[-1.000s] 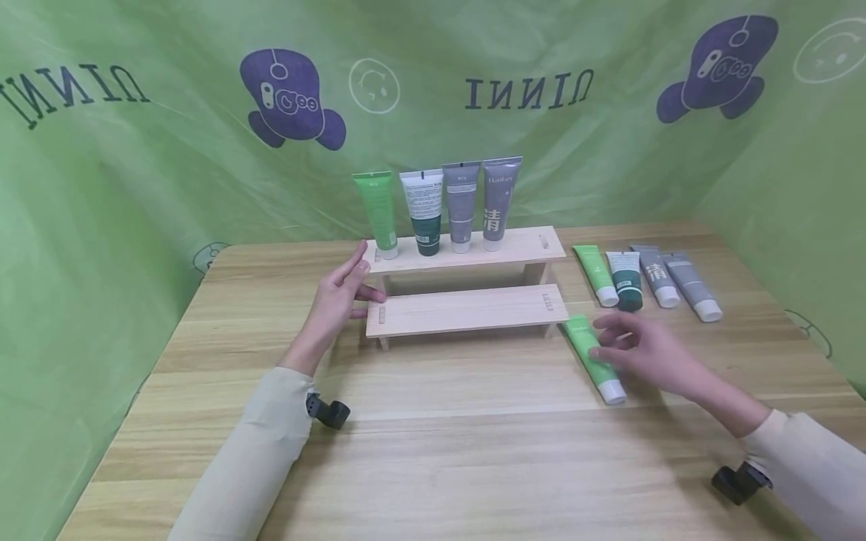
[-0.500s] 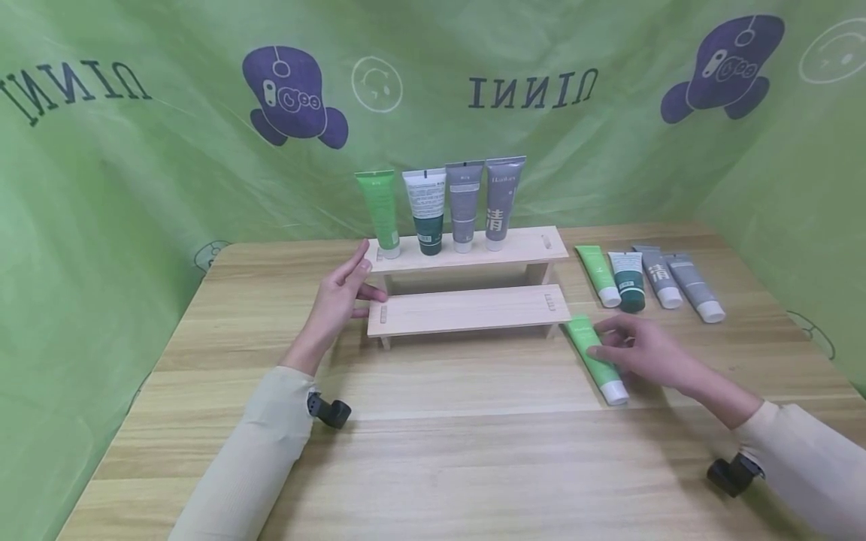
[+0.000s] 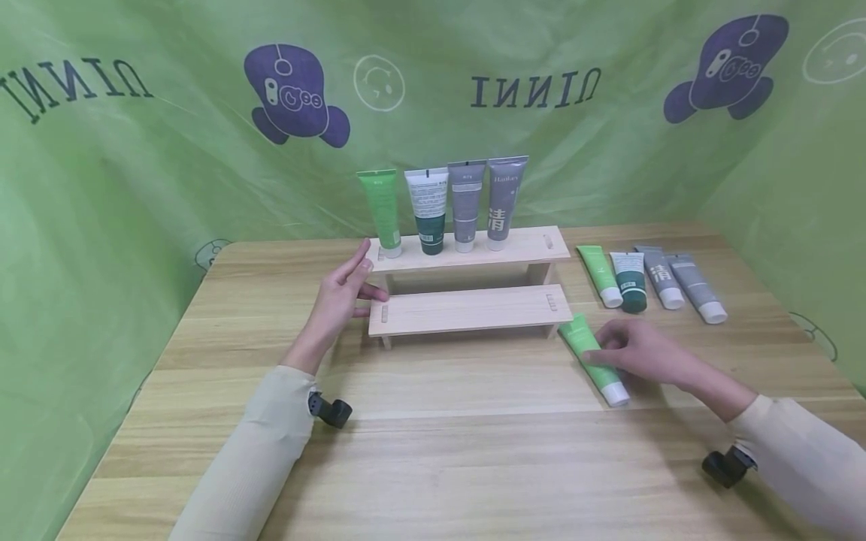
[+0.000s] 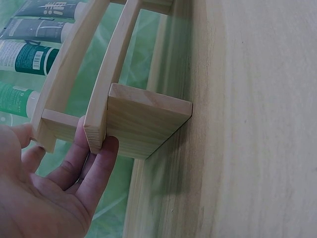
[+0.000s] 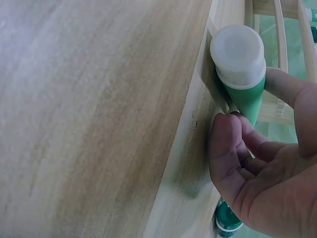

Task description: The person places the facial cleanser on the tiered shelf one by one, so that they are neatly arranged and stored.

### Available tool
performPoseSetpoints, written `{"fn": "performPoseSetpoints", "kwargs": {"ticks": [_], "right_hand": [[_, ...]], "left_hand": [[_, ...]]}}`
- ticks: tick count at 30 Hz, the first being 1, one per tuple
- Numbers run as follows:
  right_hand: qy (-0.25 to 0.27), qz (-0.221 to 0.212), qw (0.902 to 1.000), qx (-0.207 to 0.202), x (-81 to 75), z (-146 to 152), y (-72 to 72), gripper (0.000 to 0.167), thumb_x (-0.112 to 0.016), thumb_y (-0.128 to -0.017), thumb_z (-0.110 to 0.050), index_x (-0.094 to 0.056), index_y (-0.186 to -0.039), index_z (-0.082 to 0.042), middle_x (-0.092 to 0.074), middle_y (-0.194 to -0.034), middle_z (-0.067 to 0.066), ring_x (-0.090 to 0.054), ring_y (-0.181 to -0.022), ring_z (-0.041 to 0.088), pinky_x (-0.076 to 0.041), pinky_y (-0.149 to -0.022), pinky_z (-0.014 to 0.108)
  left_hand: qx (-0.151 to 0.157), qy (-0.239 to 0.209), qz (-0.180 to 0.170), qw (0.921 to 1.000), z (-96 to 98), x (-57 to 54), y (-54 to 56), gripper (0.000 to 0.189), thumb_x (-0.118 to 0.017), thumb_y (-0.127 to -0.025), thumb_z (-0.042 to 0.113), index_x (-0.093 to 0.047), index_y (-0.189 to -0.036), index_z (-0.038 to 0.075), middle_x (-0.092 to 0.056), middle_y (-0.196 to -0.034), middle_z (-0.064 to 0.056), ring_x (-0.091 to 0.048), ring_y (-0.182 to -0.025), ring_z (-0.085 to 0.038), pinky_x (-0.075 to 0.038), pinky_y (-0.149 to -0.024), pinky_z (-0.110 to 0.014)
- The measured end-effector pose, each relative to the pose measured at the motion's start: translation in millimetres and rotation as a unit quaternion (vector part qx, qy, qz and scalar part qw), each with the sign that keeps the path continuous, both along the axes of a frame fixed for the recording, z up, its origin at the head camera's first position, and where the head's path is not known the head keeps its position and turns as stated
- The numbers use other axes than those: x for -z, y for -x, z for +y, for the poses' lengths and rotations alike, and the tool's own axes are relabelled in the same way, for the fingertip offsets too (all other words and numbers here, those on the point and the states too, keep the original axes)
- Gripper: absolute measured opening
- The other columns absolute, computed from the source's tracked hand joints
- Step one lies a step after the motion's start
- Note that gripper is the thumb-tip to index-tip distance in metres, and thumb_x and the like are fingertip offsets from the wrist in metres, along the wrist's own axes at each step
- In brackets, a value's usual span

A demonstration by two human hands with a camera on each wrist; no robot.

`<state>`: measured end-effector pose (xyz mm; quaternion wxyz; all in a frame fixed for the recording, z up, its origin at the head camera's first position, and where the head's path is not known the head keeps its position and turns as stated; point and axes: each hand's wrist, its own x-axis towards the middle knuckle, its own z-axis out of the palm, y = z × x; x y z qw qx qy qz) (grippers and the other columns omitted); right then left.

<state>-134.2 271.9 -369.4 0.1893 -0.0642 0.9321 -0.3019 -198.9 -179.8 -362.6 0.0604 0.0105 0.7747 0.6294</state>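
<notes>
A two-step wooden display stand (image 3: 467, 312) stands on the table. My left hand (image 3: 340, 289) holds its left end; in the left wrist view the fingers (image 4: 101, 171) lie above and below the end of the lower board, and the thumb side is at the upper board. To the right of the stand, my right hand (image 3: 646, 349) pinches a green squeeze tube (image 3: 587, 349) with a white cap. The thumb lies across the tube's upper side, while the curled fingers (image 5: 225, 144) meet its other side in the right wrist view. The tube's far end is close beside the lower step.
Upright on the upper step are a green tube (image 3: 383, 210), a white and dark green tube (image 3: 429, 210) and two grey tubes (image 3: 465, 203). Another green tube (image 3: 599, 276), a white and green tube (image 3: 629, 282) and two grey tubes (image 3: 697, 289) lie at the back right.
My right thumb and fingers have closed in on the green tube, whose far end has shifted slightly left. The left hand stays at the stand's end.
</notes>
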Motion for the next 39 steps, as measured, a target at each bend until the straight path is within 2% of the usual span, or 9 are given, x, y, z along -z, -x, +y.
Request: {"fn": "performPoseSetpoints", "kwargs": {"ticks": [6, 15, 30, 35, 39], "right_hand": [[-0.006, 0.003, 1.0000, 0.004, 0.7, -1, -0.2, 0.051, -0.077, -0.087, -0.043, -0.066, -0.109, 0.001, -0.062, -0.085, 0.005, -0.053, -0.074, 0.019, -0.045, -0.062, 0.031], [0.001, 0.014, 0.9999, 0.004, 2.5, 1, -1.6, 0.048, -0.077, -0.088, -0.042, -0.067, -0.108, 0.001, -0.062, -0.084, 0.004, -0.053, -0.073, 0.019, -0.045, -0.060, 0.030], [0.021, 0.019, 0.9995, 0.017, 2.5, 6, -5.1, 0.045, -0.077, -0.088, -0.034, -0.065, -0.109, 0.004, -0.066, -0.094, 0.007, -0.059, -0.082, 0.020, -0.050, -0.071, 0.033], [0.019, 0.021, 0.9994, 0.020, 3.1, 8, -7.5, 0.041, -0.077, -0.089, -0.032, -0.065, -0.108, 0.003, -0.066, -0.094, 0.007, -0.059, -0.083, 0.020, -0.050, -0.071, 0.033], [0.024, 0.024, 0.9992, 0.022, 3.4, 11, -9.9, 0.040, -0.076, -0.089, -0.031, -0.065, -0.108, 0.003, -0.066, -0.094, 0.007, -0.058, -0.082, 0.020, -0.050, -0.069, 0.032]], "left_hand": [[-0.001, -0.005, 0.002, 1.0000, 0.5, 0.5, 0.8, 0.051, -0.046, -0.107, 0.045, -0.032, -0.156, 0.043, -0.073, -0.088, -0.017, -0.072, -0.088, -0.022, -0.058, -0.085, -0.049], [-0.003, 0.002, -0.005, 1.0000, 0.4, 0.3, 0.3, 0.049, -0.045, -0.106, 0.046, -0.033, -0.153, 0.048, -0.074, -0.090, -0.016, -0.072, -0.090, -0.023, -0.058, -0.084, -0.047], [-0.001, 0.010, -0.005, 0.9999, -0.3, 0.8, 1.1, 0.050, -0.045, -0.106, 0.046, -0.031, -0.155, 0.046, -0.074, -0.091, -0.017, -0.072, -0.090, -0.021, -0.059, -0.082, -0.044], [-0.001, 0.009, -0.007, 0.9999, -0.1, 0.0, 0.2, 0.047, -0.045, -0.106, 0.047, -0.033, -0.151, 0.051, -0.074, -0.092, -0.017, -0.071, -0.092, -0.022, -0.058, -0.085, -0.047], [-0.001, 0.007, -0.003, 1.0000, -0.1, 0.3, 0.2, 0.049, -0.045, -0.106, 0.047, -0.031, -0.154, 0.048, -0.074, -0.090, -0.016, -0.072, -0.090, -0.021, -0.058, -0.084, -0.048]]}}
